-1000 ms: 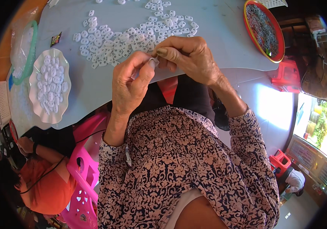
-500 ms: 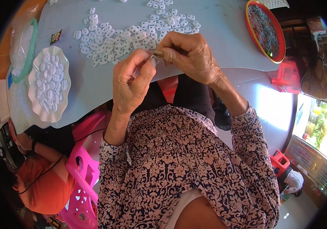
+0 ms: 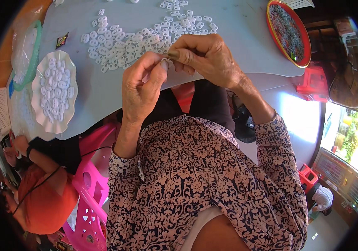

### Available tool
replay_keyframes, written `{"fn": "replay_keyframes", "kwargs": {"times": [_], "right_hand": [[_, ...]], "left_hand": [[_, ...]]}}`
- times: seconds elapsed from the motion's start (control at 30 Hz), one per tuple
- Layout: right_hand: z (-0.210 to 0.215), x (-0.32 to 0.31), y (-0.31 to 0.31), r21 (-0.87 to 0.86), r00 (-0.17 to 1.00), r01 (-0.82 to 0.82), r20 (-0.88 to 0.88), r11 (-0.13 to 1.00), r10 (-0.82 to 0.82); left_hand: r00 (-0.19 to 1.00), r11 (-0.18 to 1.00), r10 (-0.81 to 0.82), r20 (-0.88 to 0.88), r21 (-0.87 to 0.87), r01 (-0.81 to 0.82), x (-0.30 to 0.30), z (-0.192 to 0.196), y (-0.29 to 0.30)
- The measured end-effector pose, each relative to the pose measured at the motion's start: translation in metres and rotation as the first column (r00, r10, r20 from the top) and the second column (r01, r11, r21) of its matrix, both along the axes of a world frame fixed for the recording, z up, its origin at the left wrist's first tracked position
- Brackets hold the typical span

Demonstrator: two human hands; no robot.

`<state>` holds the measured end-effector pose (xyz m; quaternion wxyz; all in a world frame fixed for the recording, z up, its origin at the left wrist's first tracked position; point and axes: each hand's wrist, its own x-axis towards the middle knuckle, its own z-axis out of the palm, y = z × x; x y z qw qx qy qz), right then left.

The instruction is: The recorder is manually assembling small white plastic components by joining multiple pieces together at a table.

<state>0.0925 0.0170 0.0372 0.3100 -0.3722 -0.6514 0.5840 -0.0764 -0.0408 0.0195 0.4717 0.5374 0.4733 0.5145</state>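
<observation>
My left hand [image 3: 140,90] is closed in a pinch between thumb and index finger on a small white plastic piece [image 3: 166,61]. Most of that piece is covered by fingertips. My right hand [image 3: 210,54] meets it from the other side, its thumb and index finger pressed together at the piece's edge. Whether the right fingers grip the piece itself or something thin beside it, I cannot make out. Just beyond both hands spreads a pile of flat white plastic pieces with two holes [image 3: 143,44] on the table [image 3: 237,37].
Left on the table, a scalloped white dish [image 3: 73,102] holds more white pieces, beside a green-rimmed container [image 3: 34,62] and a small wrapper [image 3: 62,40]. A red basin [image 3: 308,48] of thin scraps stands at the right. Someone in orange [image 3: 47,201] sits near a pink chair [image 3: 89,184].
My hands stay together at the small white piece, with slight shifts of the fingers. The person in orange at lower left has moved their arm a little.
</observation>
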Motion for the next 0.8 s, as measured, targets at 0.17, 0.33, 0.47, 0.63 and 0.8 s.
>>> {"fn": "replay_keyframes", "kwargs": {"times": [0.17, 0.33, 0.47, 0.63, 0.8], "right_hand": [[0.0, 0.003, 0.0, -0.035, 1.0, -0.028, 0.003, 0.999, 0.028], [-0.001, 0.002, 0.004, -0.062, 0.999, -0.016, -0.034, 0.998, 0.014], [-0.004, 0.002, 0.003, -0.052, 0.999, 0.009, -0.048, 0.999, -0.011], [-0.006, 0.002, -0.002, -0.171, 0.969, 0.072, -0.223, 0.983, -0.11], [-0.008, 0.006, 0.001, -0.247, 0.936, 0.089, -0.31, 0.965, -0.166]], "left_hand": [[1.0, 0.999, -0.017, -0.026, -0.036, 0.016, -0.002, 0.003, 0.0], [1.0, 0.998, -0.011, -0.024, -0.07, 0.009, -0.002, 0.001, 0.001], [1.0, 0.997, -0.006, -0.006, -0.075, 0.006, 0.0, 0.004, 0.003], [1.0, 0.997, 0.008, -0.014, -0.078, -0.009, 0.0, 0.004, 0.001], [1.0, 0.995, 0.023, 0.002, -0.1, -0.022, 0.0, 0.006, 0.001]]}}
